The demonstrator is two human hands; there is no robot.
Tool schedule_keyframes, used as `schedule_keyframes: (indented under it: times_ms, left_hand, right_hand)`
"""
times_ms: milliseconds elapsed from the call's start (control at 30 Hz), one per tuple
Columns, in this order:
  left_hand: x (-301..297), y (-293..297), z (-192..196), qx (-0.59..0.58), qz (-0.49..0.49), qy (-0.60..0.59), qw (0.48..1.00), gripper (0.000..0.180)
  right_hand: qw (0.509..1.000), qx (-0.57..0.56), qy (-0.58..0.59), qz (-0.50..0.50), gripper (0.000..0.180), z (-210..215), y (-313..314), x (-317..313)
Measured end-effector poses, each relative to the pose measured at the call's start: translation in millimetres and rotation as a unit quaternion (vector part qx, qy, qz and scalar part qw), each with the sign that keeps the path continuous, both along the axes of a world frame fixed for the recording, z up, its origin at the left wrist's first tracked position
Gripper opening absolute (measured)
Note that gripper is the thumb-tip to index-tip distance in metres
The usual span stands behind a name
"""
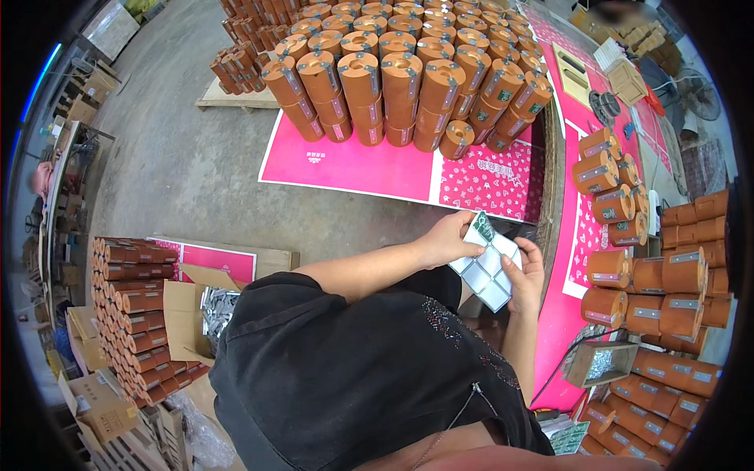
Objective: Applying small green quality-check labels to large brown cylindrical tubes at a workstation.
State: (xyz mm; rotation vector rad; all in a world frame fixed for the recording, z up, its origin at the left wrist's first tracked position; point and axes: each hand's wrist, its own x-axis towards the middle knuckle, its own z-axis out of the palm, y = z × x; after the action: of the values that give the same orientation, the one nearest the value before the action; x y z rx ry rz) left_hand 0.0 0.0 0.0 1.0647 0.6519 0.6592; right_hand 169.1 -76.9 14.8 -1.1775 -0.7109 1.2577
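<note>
A sheet of stickers (488, 276) is held up in front of my body, its face a grid of pale silvery squares on white, with a green patch at the top corner. My left hand (449, 239) grips its upper left edge, thumb on the face beside the green part. On the other side my right hand (529, 276) pinches the right edge, with the thumb pressed on the front and fingers behind. Whether the green piece is being lifted off the sheet, I cannot tell.
Orange-brown cylinders (402, 78) stand stacked on a pink printed sheet (345, 166) ahead. More cylinders (646, 279) lie on the pink bench (554, 349) at right, near a small metal-filled box (581, 363). A cardboard box (182, 322) of silvery pieces sits at left beside another cylinder stack (133, 314).
</note>
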Motion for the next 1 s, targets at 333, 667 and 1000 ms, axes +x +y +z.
schedule_keyframes:
  times_ms: [333,667,1000]
  left_hand:
    - [-71.2,83.9,6.1,0.062,0.274,0.058,0.958,0.027]
    - [-138.3,144.5,37.4,0.025,0.618,-0.134,0.774,0.083]
    - [20.5,4.4,17.7,0.088,0.003,0.010,0.996,0.062]
  right_hand:
    - [0.998,0.006,-0.045,-0.051,0.042,12.6,3.1,4.0]
    - [0.996,-0.030,-0.077,-0.036,0.043,10.5,-7.9,0.6]
    - [0.975,-0.002,-0.213,-0.066,0.044,25.0,-14.5,7.7]
